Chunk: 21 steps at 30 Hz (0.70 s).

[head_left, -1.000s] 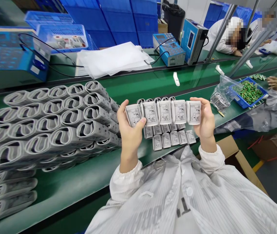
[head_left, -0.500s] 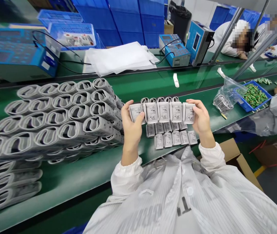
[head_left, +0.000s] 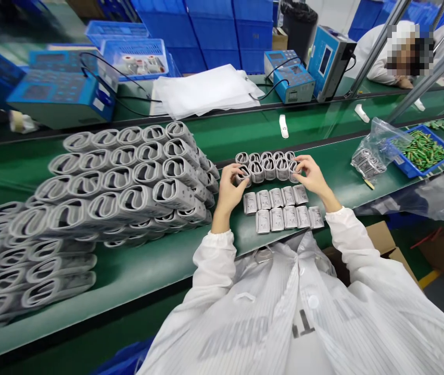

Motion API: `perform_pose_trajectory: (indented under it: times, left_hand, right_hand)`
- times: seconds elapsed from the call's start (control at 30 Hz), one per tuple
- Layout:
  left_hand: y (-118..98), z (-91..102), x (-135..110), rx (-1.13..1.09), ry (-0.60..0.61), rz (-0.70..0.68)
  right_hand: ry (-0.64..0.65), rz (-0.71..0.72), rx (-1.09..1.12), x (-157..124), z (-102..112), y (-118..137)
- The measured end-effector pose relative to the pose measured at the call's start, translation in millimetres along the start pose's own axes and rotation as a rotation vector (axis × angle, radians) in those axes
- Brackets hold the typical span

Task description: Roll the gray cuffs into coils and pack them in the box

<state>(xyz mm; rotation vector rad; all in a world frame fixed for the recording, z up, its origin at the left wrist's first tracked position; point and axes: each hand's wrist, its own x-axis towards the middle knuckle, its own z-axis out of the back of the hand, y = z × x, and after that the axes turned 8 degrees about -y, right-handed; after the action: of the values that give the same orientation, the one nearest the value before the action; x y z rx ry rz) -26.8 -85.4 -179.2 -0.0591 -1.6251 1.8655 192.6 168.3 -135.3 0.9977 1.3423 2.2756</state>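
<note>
One left hand (head_left: 229, 190) and one right hand (head_left: 313, 177) are over the belt (head_left: 128, 317). Five rolled cuffs (head_left: 268, 169) stand in a row near its far edge, and ten flat cuffs (head_left: 280, 211) lie in two rows of five toward the near edge. Near the right end sits one crate of green parts (head_left: 420, 151). Beyond the belt are two blue crates (head_left: 136, 60) and one black bin (head_left: 300, 31).

White striped smock (head_left: 268, 317), elastic cuffs (head_left: 220, 248), round snap button (head_left: 313, 301), dark print, perhaps T1 (head_left: 302, 324)

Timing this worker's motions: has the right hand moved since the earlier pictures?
Yes, leftward: the right hand now sits beyond the right end of the folded cuffs, not beside it.
</note>
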Motion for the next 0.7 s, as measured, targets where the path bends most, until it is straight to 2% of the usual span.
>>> perform_pose_trajectory:
  times: [0.07,0.1,0.17,0.27,0.33,0.4,0.5,0.6,0.7]
  left_hand:
    - [6.9,5.0,-12.6,0.157,0.013,0.069]
    - [8.3,8.7,-22.4,0.218,-0.008,0.116]
    - [7.8,17.1,-45.8,0.29,-0.011,0.249]
    - [2.6,25.5,-76.9,0.265,0.169,0.44]
    - [-1.1,26.3,-86.6,0.174,0.236,0.496]
    - [-5.5,25.1,-87.1,0.054,0.21,0.494]
    - [-18.7,25.2,-79.4,-0.128,0.136,0.425]
    - [-43.6,29.9,-73.3,-0.255,0.052,0.291]
    - [-72.8,35.4,-71.9,-0.316,-0.013,0.167]
  right_hand:
    - [0.06,0.014,-0.122,-7.8,2.7,-11.7]
    - [0.049,0.0,-0.183,-15.2,5.5,-15.1]
    - [-0.001,-0.119,-0.3,-34.7,12.1,-19.3]
    - [0.078,-0.398,-0.407,-64.8,17.1,-23.5]
    - [0.137,-0.457,-0.411,-77.8,15.0,-24.9]
    - [0.069,-0.427,-0.368,-82.7,12.0,-22.2]
    - [-0.122,-0.34,-0.237,-79.8,14.4,-6.1]
    - [-0.265,-0.241,-0.051,-75.6,25.3,21.4]
    - [-0.334,-0.168,0.065,-76.9,35.8,46.2]
